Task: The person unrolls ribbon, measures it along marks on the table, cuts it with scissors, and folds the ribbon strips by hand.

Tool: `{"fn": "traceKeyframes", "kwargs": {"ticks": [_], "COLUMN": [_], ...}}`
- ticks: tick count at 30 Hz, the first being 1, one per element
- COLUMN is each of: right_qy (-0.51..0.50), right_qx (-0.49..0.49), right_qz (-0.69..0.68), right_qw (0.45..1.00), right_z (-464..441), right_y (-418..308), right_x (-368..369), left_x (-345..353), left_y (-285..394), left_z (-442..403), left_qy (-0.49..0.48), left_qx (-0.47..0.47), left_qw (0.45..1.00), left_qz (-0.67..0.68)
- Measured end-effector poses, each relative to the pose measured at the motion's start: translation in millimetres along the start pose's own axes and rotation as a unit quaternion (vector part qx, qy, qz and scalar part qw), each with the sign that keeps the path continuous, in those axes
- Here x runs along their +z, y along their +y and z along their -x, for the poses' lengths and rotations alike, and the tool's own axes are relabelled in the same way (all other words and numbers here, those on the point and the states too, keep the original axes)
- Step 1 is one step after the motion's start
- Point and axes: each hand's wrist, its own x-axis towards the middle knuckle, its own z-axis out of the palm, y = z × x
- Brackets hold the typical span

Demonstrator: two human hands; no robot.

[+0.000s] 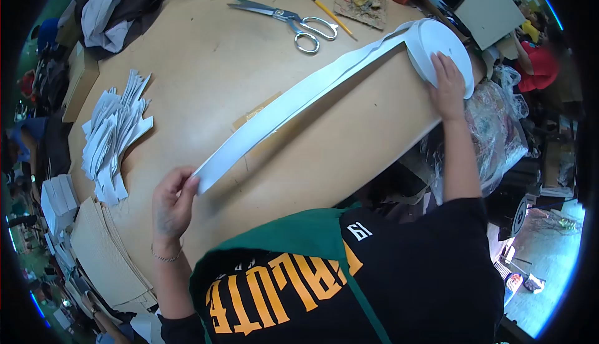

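Observation:
A wide white elastic-like band [265, 133] stretches across the table from a large white roll [444, 39] at the upper right. My left hand [174, 204] pinches the band's free end between thumb and fingers. My right hand [448, 86] grips the near side of the roll, its fingers lying over the flat face; the thumb is hidden. Part of the band looks doubled near the roll. Beneath it, a piece of brown tape [257, 112] is stuck to the table [324, 169].
Scissors [284, 16], a yellow pencil [334, 18] and a cardboard scrap [360, 8] lie at the back. Cut white strips [112, 135] are heaped on the left. Cardboard sheets [106, 250] stand lower left. Clear plastic wrap [496, 119] hangs by the right edge.

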Motion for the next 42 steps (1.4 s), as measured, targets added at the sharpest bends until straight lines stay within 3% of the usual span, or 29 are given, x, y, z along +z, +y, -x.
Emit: {"fn": "traceKeyframes", "kwargs": {"ticks": [2, 4, 8, 11, 14, 16, 19, 21, 23, 25, 28, 31, 37, 42], "right_qy": [0.024, 0.036, 0.012, -0.132, -0.263, -0.118, -0.054, -0.102, -0.192, -0.251, -0.369, -0.436, -0.462, -0.450], "right_qx": [-0.125, -0.156, -0.189, -0.122, -0.039, -0.134, -0.259, -0.370, -0.392, -0.352, -0.250, -0.193, -0.143, -0.144], "right_qz": [-0.047, -0.040, -0.026, 0.091, 0.210, 0.046, -0.248, -0.419, -0.431, -0.436, -0.504, -0.566, -0.610, -0.618], "right_qw": [0.991, 0.986, 0.982, 0.979, 0.941, 0.983, 0.932, 0.823, 0.790, 0.789, 0.740, 0.672, 0.628, 0.629], "right_z": [12.4, 19.4, 29.0, 28.3, -3.7, -23.3, -37.1, -33.1, -20.8, -24.1, -24.8, -35.9, -37.5, -39.2], "right_y": [34.7, 60.3, 124.0, 127.6, 29.1, -19.9, -188.3, -284.9, -366.4, -375.7, -378.9, -375.0, -372.0, -373.0], "right_x": [-5.3, -5.6, 5.4, -16.9, -88.6, -103.7, -123.4, -117.8, -90.9, -91.5, -82.6, -70.9, -54.2, -53.2], "left_x": [-4.2, -5.5, -0.6, 0.8, -2.8, -2.3, -0.2, 0.6, -8.5, -7.8, -4.7, 8.1, 27.9, 27.3], "left_y": [-21.4, -33.6, -28.7, -13.7, -3.2, 0.6, -0.1, 3.4, 5.2, 2.1, -4.2, -25.7, -27.7, -22.2], "left_z": [18.2, 33.9, 44.9, 42.8, 41.3, 39.1, 33.2, 31.0, 30.9, 21.8, 16.7, 10.9, 3.7, 0.1], "left_qy": [0.007, 0.013, 0.015, 0.034, 0.050, 0.060, 0.080, 0.079, 0.097, 0.125, 0.116, 0.139, 0.176, 0.202], "left_qx": [-0.068, -0.104, -0.070, -0.038, 0.022, 0.074, 0.148, 0.175, 0.192, 0.202, 0.070, 0.032, -0.033, -0.056], "left_qw": [0.997, 0.994, 0.995, 0.993, 0.987, 0.977, 0.953, 0.933, 0.916, 0.912, 0.991, 0.955, 0.913, 0.920], "left_qz": [0.038, 0.042, -0.071, -0.106, -0.150, -0.192, -0.253, -0.305, -0.340, -0.335, -0.005, 0.260, 0.366, 0.332]}}
